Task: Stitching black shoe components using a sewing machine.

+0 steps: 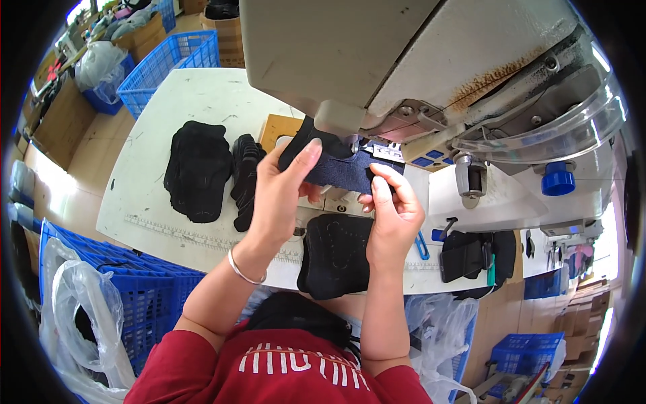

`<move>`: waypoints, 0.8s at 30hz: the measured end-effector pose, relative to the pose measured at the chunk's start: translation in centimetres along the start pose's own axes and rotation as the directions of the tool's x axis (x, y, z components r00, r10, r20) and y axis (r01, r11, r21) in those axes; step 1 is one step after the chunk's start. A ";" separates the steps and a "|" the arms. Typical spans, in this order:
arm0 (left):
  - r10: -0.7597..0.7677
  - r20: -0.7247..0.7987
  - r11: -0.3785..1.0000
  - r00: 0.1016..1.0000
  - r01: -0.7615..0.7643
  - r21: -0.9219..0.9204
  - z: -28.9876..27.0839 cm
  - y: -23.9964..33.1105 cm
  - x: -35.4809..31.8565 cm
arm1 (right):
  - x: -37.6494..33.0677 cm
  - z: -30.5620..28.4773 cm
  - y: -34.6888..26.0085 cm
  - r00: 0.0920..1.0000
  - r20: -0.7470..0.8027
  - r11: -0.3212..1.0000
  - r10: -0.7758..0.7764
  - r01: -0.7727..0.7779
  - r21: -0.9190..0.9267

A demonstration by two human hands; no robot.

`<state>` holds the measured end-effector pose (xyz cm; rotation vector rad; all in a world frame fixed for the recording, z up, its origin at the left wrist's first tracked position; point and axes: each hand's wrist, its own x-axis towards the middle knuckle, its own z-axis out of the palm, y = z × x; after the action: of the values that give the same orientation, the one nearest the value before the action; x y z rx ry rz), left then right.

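Note:
A dark navy fabric piece (340, 167) is held up under the head of a large grey sewing machine (377, 54). My left hand (281, 192) grips its left side, thumb stretched along the top edge. My right hand (393, 209) pinches its right end close to the needle area. Below the hands a black fabric piece (336, 254) lies at the table's front edge. A silver bangle circles my left wrist.
Two stacks of black fabric pieces (198, 172) lie on the white table (168, 108) to the left. Blue plastic crates (168, 64) stand behind and at lower left (134, 283), with plastic bags. A black pouch (471, 252) and blue clip sit at right.

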<state>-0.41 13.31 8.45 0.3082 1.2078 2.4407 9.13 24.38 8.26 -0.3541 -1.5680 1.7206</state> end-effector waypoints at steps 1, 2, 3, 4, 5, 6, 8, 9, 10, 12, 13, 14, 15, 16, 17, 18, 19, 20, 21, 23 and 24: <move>0.000 0.001 1.000 1.000 0.000 0.000 -0.3 0.0 0.1 | -0.1 0.1 0.0 1.000 -0.001 1.000 0.000 0.000 0.000; 0.004 0.019 0.999 1.000 -0.005 0.040 -0.6 0.1 0.2 | -0.3 0.3 0.0 1.000 0.000 1.000 -0.019 0.019 0.000; 0.009 0.038 0.997 0.999 -0.012 0.079 -0.6 0.1 0.3 | -0.4 0.4 0.0 0.999 0.001 0.999 -0.038 0.038 0.001; 0.008 0.040 0.997 0.999 -0.011 0.083 -0.5 0.3 0.1 | -0.4 0.4 0.0 0.999 0.002 0.999 -0.038 0.038 0.001; 0.009 0.040 0.997 0.999 -0.012 0.082 -0.5 0.4 0.1 | -0.4 0.5 -0.1 0.999 0.006 0.999 -0.039 0.039 -0.016; 0.021 0.041 0.997 0.999 -0.024 0.076 -0.4 0.4 0.1 | -0.4 0.5 -0.1 0.999 0.010 0.999 -0.041 0.041 -0.032; 0.033 0.047 0.997 0.998 -0.036 0.067 -0.2 0.4 0.1 | -0.3 0.5 0.0 0.999 0.008 0.999 -0.044 0.045 -0.030; 0.040 0.033 0.996 0.999 -0.043 0.080 -0.1 0.3 -0.1 | -0.2 0.4 0.0 0.999 0.007 0.999 -0.046 0.046 -0.026; 0.048 0.017 0.994 0.999 -0.049 0.094 -0.1 0.2 -0.2 | -0.1 0.4 0.1 0.999 0.006 0.999 -0.046 0.046 -0.026; 0.070 0.029 0.991 0.997 -0.073 0.116 -0.3 0.0 -0.2 | 0.2 0.3 0.2 0.998 -0.015 0.998 -0.058 0.057 -0.027; 0.090 0.040 0.986 0.995 -0.095 0.138 -0.3 -0.2 -0.3 | 0.3 0.3 0.2 0.998 -0.017 0.998 -0.057 0.056 -0.029; 0.088 0.040 0.986 0.995 -0.092 0.138 -0.3 -0.2 -0.3 | 0.4 0.3 0.2 0.998 -0.024 0.998 -0.059 0.058 -0.025; 0.101 0.044 0.983 0.994 -0.107 0.152 -0.3 -0.3 -0.4 | 0.5 0.2 0.2 0.998 -0.032 0.998 -0.061 0.060 -0.022; 0.116 0.048 0.979 0.992 -0.122 0.165 -0.3 -0.3 -0.4 | 0.5 0.1 0.2 0.998 -0.033 0.998 -0.061 0.060 -0.023; 0.115 0.049 0.979 0.992 -0.122 0.164 -0.2 -0.4 -0.4 | 0.6 0.0 0.3 0.997 -0.045 0.998 -0.059 0.059 -0.022; 0.114 0.048 0.978 0.992 -0.120 0.169 -0.2 -0.4 -0.5 | 0.7 -0.1 0.3 0.997 -0.056 0.998 -0.057 0.056 -0.022; 0.113 0.046 0.978 0.992 -0.120 0.174 -0.2 -0.5 -0.5 | 0.7 -0.2 0.4 0.997 -0.057 0.998 -0.058 0.056 -0.022; 0.113 0.046 0.978 0.993 -0.119 0.174 -0.2 -0.5 -0.5 | 0.8 -0.2 0.5 0.996 -0.063 0.998 -0.054 0.054 -0.014; 0.112 0.046 0.978 0.993 -0.118 0.171 -0.2 -0.5 -0.5 | 0.8 -0.3 0.6 0.996 -0.070 0.999 -0.051 0.051 -0.006; 0.109 0.050 0.979 0.993 -0.115 0.166 -0.1 -0.5 -0.5 | 0.8 -0.5 0.7 0.995 -0.079 0.998 -0.055 0.055 0.002; 0.107 0.046 0.978 0.993 -0.113 0.174 -0.1 -0.5 -0.5 | 0.8 -0.6 0.7 0.995 -0.085 0.998 -0.057 0.059 0.011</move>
<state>0.09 13.31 8.00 0.4810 1.4291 2.4121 8.75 25.39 7.70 -0.3664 -1.4908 1.6501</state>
